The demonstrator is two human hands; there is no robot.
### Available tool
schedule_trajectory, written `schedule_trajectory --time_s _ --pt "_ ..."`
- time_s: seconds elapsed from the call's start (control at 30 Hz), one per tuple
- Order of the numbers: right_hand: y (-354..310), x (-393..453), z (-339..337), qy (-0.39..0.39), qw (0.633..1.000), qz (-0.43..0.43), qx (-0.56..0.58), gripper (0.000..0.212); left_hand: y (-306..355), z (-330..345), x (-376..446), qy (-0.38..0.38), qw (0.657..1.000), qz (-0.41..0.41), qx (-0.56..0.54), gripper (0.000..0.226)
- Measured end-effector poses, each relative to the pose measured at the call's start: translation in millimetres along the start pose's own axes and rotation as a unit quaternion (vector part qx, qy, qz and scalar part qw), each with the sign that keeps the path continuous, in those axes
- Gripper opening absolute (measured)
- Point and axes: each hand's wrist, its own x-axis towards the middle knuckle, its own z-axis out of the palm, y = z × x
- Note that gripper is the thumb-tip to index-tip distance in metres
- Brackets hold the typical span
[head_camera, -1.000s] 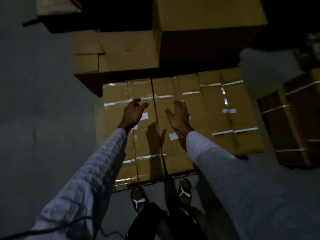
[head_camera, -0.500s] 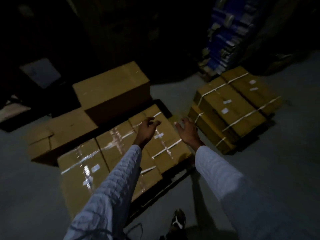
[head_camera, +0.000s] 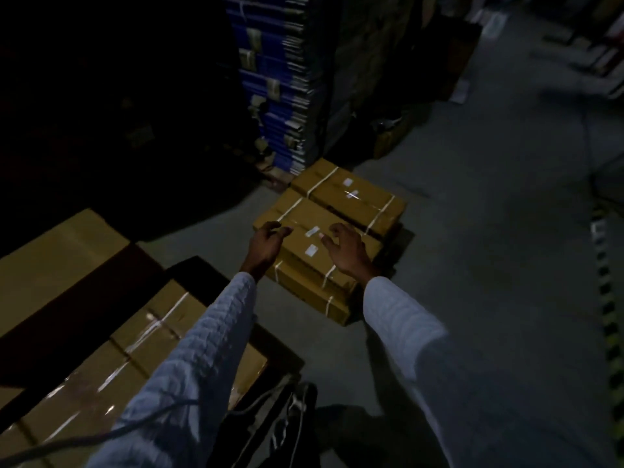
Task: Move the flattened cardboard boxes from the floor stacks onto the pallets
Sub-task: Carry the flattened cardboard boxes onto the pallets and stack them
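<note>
- Left hand (head_camera: 266, 244): extended forward on a pale-sleeved arm, fingers curled and spread, empty, held over the near left edge of the strapped bundle stack (head_camera: 329, 238).
- Right hand (head_camera: 347, 248): likewise extended, fingers spread and hooked, empty, held over the stack's near right part; contact with the cardboard cannot be told.
- Bundle stack: flattened boxes bound with white straps, white labels on top, lying on the grey floor (head_camera: 472, 265) ahead.
- Palletised bundles (head_camera: 101, 376): low at left, beside the left sleeve, with plain cartons (head_camera: 57, 258) behind.
- Against half a second ago: view swung right; floor stack now centred under both hands, palletised bundles shifted to lower left; hands previously over the pallet's corner.
- Room: dim; tall blue stack (head_camera: 273, 82) behind, striped marking (head_camera: 604, 298) at far right.
</note>
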Motion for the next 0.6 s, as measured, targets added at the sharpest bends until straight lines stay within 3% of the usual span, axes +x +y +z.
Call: schedule_trajectory --time_s 0.33,0.6 --pt "97 225 -49 -0.047 0.997 0.013 -0.068 0.043 21 143 209 -0.015 0.996 -0.058 -0.067 0.043" --pt "138 387 -26 -0.140 0.985 0.001 -0.096 0.046 -6 181 323 0.009 0.985 -0.160 -0.063 0.049"
